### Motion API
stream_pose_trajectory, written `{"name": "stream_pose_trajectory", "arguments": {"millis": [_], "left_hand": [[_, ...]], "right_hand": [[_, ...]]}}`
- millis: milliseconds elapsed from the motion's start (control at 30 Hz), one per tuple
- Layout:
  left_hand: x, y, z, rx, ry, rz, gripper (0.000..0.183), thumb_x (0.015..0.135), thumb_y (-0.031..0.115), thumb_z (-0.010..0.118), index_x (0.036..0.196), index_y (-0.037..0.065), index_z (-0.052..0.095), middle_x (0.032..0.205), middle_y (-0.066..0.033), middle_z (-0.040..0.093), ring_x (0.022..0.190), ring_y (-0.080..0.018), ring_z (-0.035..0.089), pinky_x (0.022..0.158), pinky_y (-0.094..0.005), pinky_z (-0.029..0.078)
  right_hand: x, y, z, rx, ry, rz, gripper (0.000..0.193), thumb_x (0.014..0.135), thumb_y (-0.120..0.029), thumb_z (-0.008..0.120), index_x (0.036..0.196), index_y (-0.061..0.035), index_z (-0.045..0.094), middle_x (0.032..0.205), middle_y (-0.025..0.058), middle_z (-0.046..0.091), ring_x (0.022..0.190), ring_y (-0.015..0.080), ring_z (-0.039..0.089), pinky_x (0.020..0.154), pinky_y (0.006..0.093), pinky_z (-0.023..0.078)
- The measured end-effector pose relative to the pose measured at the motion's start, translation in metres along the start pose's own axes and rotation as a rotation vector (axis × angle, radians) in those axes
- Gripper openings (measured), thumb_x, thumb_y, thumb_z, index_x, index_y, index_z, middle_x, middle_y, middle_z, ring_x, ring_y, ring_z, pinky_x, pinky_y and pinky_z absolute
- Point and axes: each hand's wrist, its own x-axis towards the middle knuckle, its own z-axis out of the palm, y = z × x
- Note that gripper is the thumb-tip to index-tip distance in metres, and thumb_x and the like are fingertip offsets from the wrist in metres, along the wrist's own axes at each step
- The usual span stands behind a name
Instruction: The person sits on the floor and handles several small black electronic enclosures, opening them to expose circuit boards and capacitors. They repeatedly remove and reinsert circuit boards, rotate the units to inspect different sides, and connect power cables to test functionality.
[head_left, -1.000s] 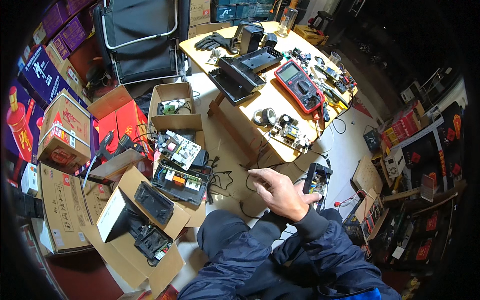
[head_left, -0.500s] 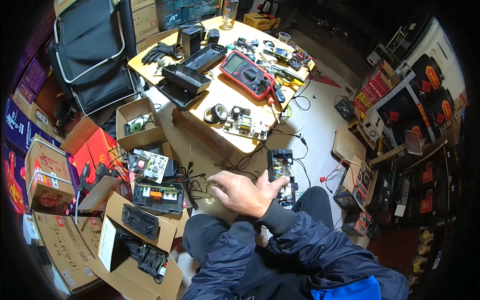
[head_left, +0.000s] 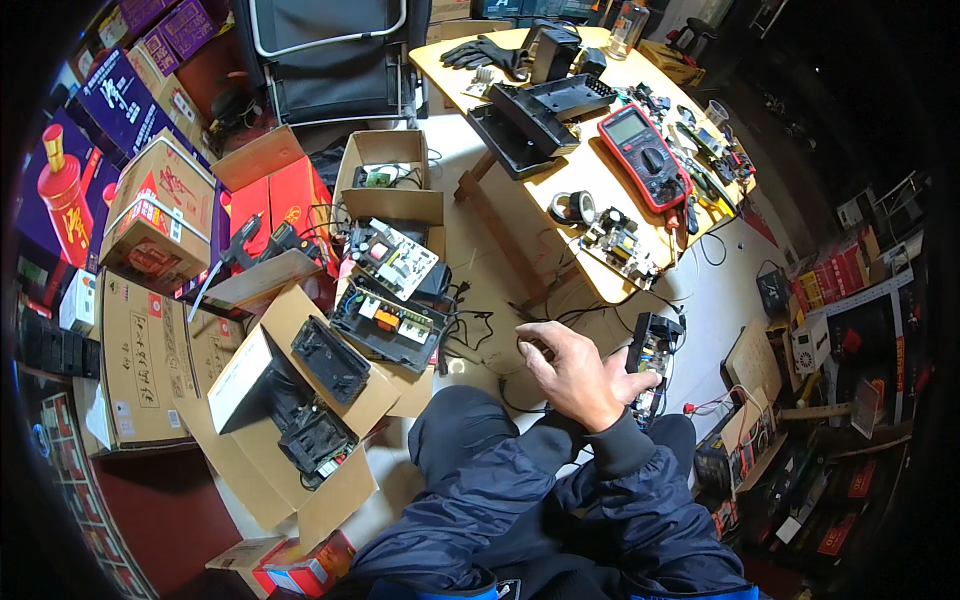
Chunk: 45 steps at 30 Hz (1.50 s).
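Lying just right of the one visible hand: black open-topped electronic module point(head_left: 655, 362), circuit parts showing inside. Long axis running near-vertical in frame, top end tipped slightly right, pointing up toward the wooden table point(head_left: 590, 190); lower end down by the knee. Set on the pale floor between table edge and lap, black wires trailing off its upper end.

Right hand point(head_left: 575, 372) back-up, fingers point(head_left: 545, 345) loosely curled, reaching left and away from the module; thumb side touching or nearly touching the module's left flank, cannot tell which. Nothing clearly gripped; something small possibly under the fingertips, not resolvable. Dark blue sleeve point(head_left: 640, 480) behind the wrist. Left hand not seen.

Outward, on the table: red multimeter point(head_left: 643, 157), bare circuit board point(head_left: 620, 243) near the front edge, roll of tape point(head_left: 572, 207) just left of it, black flat casing point(head_left: 530, 115) overhanging the left edge, black gloves point(head_left: 485, 50) at the far end.

Left on the floor: open cardboard boxes point(head_left: 300, 390) holding black modules, white-and-green circuit board point(head_left: 392, 258), black tray with orange parts point(head_left: 388, 322), folding chair point(head_left: 330, 55) beyond.
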Motion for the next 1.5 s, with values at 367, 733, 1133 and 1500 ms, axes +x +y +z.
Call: {"name": "stream_pose_trajectory", "arguments": {"millis": [367, 733, 1133, 1500], "left_hand": [[0.002, -0.004, -0.002, -0.065, -0.065, -0.004, 0.042, 0.082, 0.014, 0.08, 0.119, 0.002, 0.065, 0.094, -0.0055, 0.071, 0.085, -0.0152, 0.065, 0.083, -0.0341, 0.053], [-0.002, 0.008, -0.005, 0.056, -0.028, -0.05, 0.045, 0.082, 0.02, 0.08, 0.12, 0.003, 0.065, 0.095, -0.0084, 0.071, 0.088, -0.0175, 0.065, 0.085, -0.0359, 0.053], [0.009, -0.026, -0.012, -0.367, -0.292, 0.2, 0.06, 0.086, 0.02, 0.084, 0.137, 0.002, 0.057, 0.122, -0.0083, 0.069, 0.109, -0.0205, 0.063, 0.101, -0.0351, 0.049], [-0.004, 0.023, -0.033, 0.035, -0.096, -0.014, 0.049, 0.087, 0.021, 0.069, 0.131, 0.001, 0.061, 0.107, -0.0153, 0.073, 0.096, -0.0239, 0.067, 0.083, -0.0359, 0.052]], "right_hand": [[0.0, -0.001, 0.004, 0.021, -0.035, 0.021, 0.025, 0.094, -0.013, 0.068, 0.116, -0.0008, 0.072, 0.106, 0.0192, 0.074, 0.096, 0.0363, 0.073, 0.085, 0.0408, 0.058], [0.0, -0.002, 0.008, 0.052, -0.056, 0.05, 0.025, 0.095, -0.013, 0.069, 0.116, 0.0009, 0.072, 0.104, 0.0193, 0.074, 0.088, 0.0326, 0.074, 0.079, 0.0377, 0.059], [0.065, -0.039, -0.016, -0.192, 0.05, -0.386, 0.037, 0.091, -0.004, 0.07, 0.127, -0.001, 0.065, 0.117, 0.0175, 0.067, 0.101, 0.0303, 0.069, 0.091, 0.0367, 0.055], [0.226, -0.003, -0.066, -0.747, 0.276, -0.191, 0.056, 0.088, -0.029, 0.071, 0.134, 0.0006, 0.06, 0.126, 0.0233, 0.064, 0.122, 0.0428, 0.057, 0.106, 0.0496, 0.047]]}}
